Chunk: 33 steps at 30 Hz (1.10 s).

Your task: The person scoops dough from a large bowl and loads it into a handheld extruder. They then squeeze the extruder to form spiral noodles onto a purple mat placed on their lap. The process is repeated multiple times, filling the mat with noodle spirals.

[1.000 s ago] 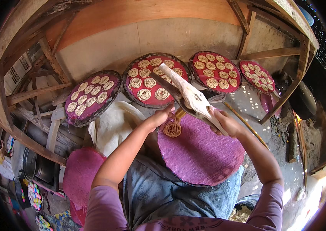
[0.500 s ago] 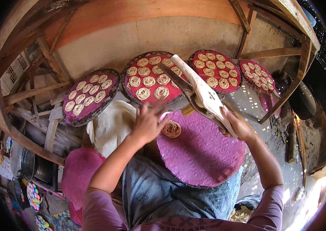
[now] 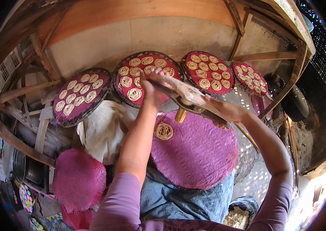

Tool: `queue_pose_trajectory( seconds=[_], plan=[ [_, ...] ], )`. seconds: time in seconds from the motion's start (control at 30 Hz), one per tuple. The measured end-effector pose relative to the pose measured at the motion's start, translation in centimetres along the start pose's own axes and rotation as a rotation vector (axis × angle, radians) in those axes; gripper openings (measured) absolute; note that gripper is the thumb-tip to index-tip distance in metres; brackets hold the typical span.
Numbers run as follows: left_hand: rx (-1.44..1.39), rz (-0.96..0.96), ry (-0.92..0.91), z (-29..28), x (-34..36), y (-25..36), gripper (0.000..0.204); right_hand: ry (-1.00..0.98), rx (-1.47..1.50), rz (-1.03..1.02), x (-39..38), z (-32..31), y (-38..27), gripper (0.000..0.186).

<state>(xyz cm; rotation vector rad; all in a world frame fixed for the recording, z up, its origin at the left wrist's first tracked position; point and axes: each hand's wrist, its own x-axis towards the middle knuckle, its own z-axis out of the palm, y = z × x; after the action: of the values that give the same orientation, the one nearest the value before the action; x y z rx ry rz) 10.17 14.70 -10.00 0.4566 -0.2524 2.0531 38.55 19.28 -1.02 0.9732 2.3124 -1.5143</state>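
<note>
A wooden hand press (image 3: 194, 97) with two long handles is held slantwise in front of me. A brass cylinder (image 3: 180, 115) sticks down from its middle. My right hand (image 3: 227, 111) grips the right end of the handles. At the other end my left hand (image 3: 153, 85) closes round the handles, its fingers slightly blurred. Below the press, a round board covered in pink-purple cloth (image 3: 197, 158) rests on my lap. One coiled nest of pale dough strands (image 3: 163, 131) lies near its upper left edge, beneath my left forearm.
Along the wall stand several round trays, among them a left one (image 3: 63, 111) and a right one (image 3: 237, 79), bearing dough nests. A whitish cloth (image 3: 103, 133) and a pink round pad (image 3: 79, 179) lie left of me. Wooden beams (image 3: 272, 56) frame the area; a dark pan (image 3: 298, 104) stands right.
My left hand has moved up and forward from open air above the dough nest onto the press's left end. The press has tilted flatter, with its right end still in my right hand.
</note>
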Motion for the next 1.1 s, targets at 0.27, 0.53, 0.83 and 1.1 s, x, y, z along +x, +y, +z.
queue_pose_trajectory(
  seconds=[0.27, 0.53, 0.83, 1.1],
  plan=[
    [0.027, 0.055, -0.160, -2.3, 0.9, 2.6, 0.045, 0.144, -0.190, 0.056, 0.4, 0.9, -1.6, 0.074],
    [0.020, 0.020, -0.125, 0.8, 1.1, 2.0, 0.048, 0.305, -0.233, -0.047, -0.6, 0.9, -2.4, 0.079],
    [-0.022, -0.023, 0.072, 1.4, -0.5, -1.4, 0.049, 0.350, -0.132, 0.000, -2.5, 1.0, -0.2, 0.075],
    [1.710, -0.585, 0.196, 1.2, -4.0, -2.0, 0.073, 0.288, 0.074, -0.026, -1.5, 0.6, 4.0, 0.073]
  ],
)
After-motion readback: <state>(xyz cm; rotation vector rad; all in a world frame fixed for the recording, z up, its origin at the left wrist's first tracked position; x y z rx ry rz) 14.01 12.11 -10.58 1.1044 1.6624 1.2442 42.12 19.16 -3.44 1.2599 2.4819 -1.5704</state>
